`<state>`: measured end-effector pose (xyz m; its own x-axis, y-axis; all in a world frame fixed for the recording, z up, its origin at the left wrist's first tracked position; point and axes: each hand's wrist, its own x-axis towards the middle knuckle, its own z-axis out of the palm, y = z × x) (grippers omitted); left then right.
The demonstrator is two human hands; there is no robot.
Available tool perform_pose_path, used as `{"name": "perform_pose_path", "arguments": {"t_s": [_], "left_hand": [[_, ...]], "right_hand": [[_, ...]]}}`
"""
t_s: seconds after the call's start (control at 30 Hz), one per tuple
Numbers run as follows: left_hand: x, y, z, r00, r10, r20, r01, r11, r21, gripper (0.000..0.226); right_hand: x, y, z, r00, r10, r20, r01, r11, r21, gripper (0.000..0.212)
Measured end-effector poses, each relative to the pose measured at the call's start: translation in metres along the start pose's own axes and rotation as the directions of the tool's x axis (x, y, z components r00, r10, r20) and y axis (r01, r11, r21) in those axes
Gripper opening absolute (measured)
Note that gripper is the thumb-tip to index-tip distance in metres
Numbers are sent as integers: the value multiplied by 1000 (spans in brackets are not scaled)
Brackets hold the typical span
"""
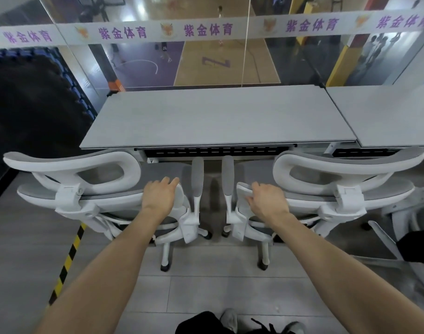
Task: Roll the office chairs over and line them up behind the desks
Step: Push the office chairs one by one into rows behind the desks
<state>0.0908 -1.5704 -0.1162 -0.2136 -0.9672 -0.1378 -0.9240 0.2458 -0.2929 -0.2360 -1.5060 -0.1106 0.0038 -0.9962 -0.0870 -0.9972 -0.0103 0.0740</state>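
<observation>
The left hand (161, 197) lies palm down on the top edge of the left chair (85, 189) backrest, at its right end, fingers bent over the rim and gripping it. The right hand (266, 201) rests on the left end of the right chair (346, 186) backrest, fingers curled round its white edge. Both forearms reach in from 6 o'clock.

The two white-framed, grey-mesh chairs stand side by side, backs toward the person, headrests raised above the backrests. Between them, at 12 o'clock from the hands, their inner armrests (197, 179) stand close together without touching. The wheeled bases sit on the grey tiled floor (206, 292).

Just beyond the chairs, at 12 o'clock, is the grey bench (218, 116), both seats drawn up to its near edge. A second bench (387, 112) adjoins it at 2 o'clock. Behind the benches a glass wall (206, 63) carries a white banner with purple lettering. A yellow-and-black floor stripe (68, 259) runs at 8 o'clock.
</observation>
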Motion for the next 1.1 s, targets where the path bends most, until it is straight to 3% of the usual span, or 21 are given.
{"name": "perform_pose_path", "arguments": {"t_s": [0.57, 0.73, 0.87, 0.97, 1.1], "left_hand": [[0, 2, -6, 999, -36, 23, 38, 997, -70, 62], [-6, 7, -33, 998, -20, 56, 25, 994, -102, 51], [-7, 23, -89, 997, 28, -73, -37, 992, -124, 39], [2, 46, -153, 966, 94, -240, -127, 984, -126, 37], [17, 104, -246, 872, 254, -419, -301, 952, -49, 37]], "right_hand": [[-10, 2, -6, 999, 8, -33, -8, 1000, -6, 33], [-14, -1, -21, 999, -5, 48, 5, 1000, -11, 35], [-18, -4, -68, 997, -70, 38, 69, 997, 21, 32], [-26, 10, -128, 989, -77, -127, 85, 995, 58, 34], [-51, 68, -199, 950, 43, -308, -20, 997, 78, 32]]}}
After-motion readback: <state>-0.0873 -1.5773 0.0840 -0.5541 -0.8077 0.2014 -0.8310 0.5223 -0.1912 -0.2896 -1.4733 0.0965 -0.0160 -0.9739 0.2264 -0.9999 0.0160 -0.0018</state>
